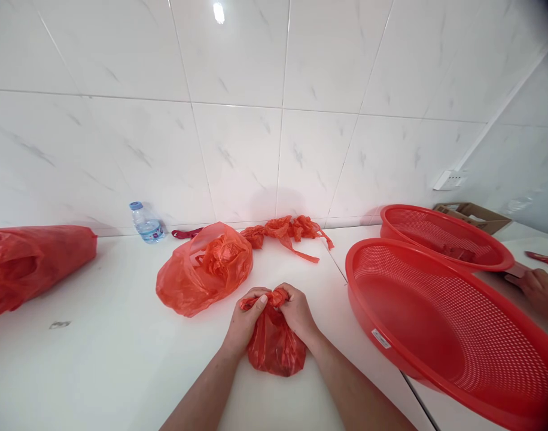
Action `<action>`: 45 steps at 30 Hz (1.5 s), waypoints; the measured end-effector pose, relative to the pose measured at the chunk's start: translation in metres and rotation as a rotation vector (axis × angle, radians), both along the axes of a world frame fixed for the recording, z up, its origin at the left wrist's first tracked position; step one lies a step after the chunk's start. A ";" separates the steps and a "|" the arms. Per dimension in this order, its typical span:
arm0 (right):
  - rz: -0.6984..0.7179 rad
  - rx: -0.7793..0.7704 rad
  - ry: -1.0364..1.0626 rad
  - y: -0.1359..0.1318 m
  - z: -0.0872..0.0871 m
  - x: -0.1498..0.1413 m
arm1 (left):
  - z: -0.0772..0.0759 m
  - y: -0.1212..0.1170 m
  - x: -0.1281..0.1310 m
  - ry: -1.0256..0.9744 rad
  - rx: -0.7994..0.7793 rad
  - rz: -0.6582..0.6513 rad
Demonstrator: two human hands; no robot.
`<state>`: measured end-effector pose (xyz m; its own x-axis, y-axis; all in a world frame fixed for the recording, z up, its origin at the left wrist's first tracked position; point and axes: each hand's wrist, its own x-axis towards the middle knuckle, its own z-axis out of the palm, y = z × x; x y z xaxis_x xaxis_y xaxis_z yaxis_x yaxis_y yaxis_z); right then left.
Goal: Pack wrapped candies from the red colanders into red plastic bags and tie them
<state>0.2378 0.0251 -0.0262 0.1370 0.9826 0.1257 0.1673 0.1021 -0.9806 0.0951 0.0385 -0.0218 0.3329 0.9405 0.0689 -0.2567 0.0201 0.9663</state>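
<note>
We see both hands at the middle of the white bench [99,359], closed on 1 small red plastic bag [274,344]. The left hand [247,317] has its grip clenched on the twisted top of the bag from the left; the right hand [296,311] has its grip clenched on the same twisted top from the right. The fingertips of the 2 hands meet over the gathered neck. The body of the small red bag rests on the bench between the 2 forearms, bulging and crumpled.

Just beyond the hands and to the left lies a larger red bag [202,269], open-mouthed, with more crumpled red plastic inside. Behind it, against the tiled wall [256,72], we note a row of knotted red bags [287,230]. A small water bottle [146,224] with a blue cap stands near the wall, left of the row. At the far left edge lies a long red bundle [32,263] on its side.

To the right, 2 red perforated baskets [435,317] sit on the bench, the near 1 tilted toward us, the far 1 [440,236] partly behind it. A cardboard box [474,214] stands behind the far basket. Another person's hand [538,290] rests at the right edge, beside the baskets.
</note>
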 end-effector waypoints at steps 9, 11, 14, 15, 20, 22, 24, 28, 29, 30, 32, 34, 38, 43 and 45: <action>0.007 -0.003 -0.014 0.001 -0.002 0.000 | 0.001 -0.001 0.000 0.010 -0.007 0.005; 0.006 -0.009 -0.012 0.001 -0.002 0.000 | 0.002 -0.001 0.000 0.014 -0.006 0.002; 0.000 -0.016 -0.015 0.001 -0.002 0.000 | 0.001 -0.001 0.000 0.005 -0.005 -0.006; -0.002 -0.018 -0.016 0.001 -0.001 0.000 | 0.001 -0.001 0.000 -0.003 -0.005 -0.006; -0.007 -0.009 -0.040 0.000 0.001 0.000 | -0.002 0.000 0.000 -0.035 0.025 -0.006; -0.011 -0.003 -0.038 0.000 0.001 0.000 | -0.004 0.000 0.001 -0.050 0.038 -0.002; -0.007 -0.005 -0.023 0.000 0.000 0.000 | -0.005 0.001 0.002 -0.069 0.044 0.010; 0.045 -0.013 0.005 0.002 -0.003 0.003 | -0.007 0.000 0.004 -0.093 0.046 0.040; 0.053 -0.017 0.007 0.003 -0.004 0.004 | -0.006 0.000 0.005 -0.094 0.048 0.040; 0.057 -0.024 0.005 0.003 -0.005 0.005 | -0.006 -0.001 0.005 -0.094 0.048 0.038; 0.054 -0.044 0.002 0.003 -0.006 0.006 | -0.004 -0.002 0.005 -0.087 0.051 0.032; 0.041 -0.053 0.002 0.003 -0.008 0.007 | -0.002 -0.003 0.004 -0.059 0.062 0.034; -0.002 -0.040 -0.009 0.005 -0.009 0.007 | -0.001 -0.002 0.003 -0.015 0.091 0.038; -0.019 0.003 -0.014 0.005 -0.006 0.003 | 0.000 -0.001 0.002 -0.029 0.074 0.006; -0.033 0.025 -0.001 0.005 -0.004 0.002 | 0.000 -0.001 0.001 -0.026 0.065 -0.012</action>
<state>0.2395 0.0297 -0.0297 0.1692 0.9741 0.1501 0.1724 0.1207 -0.9776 0.0963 0.0371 -0.0214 0.3412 0.9297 0.1384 -0.2822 -0.0392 0.9586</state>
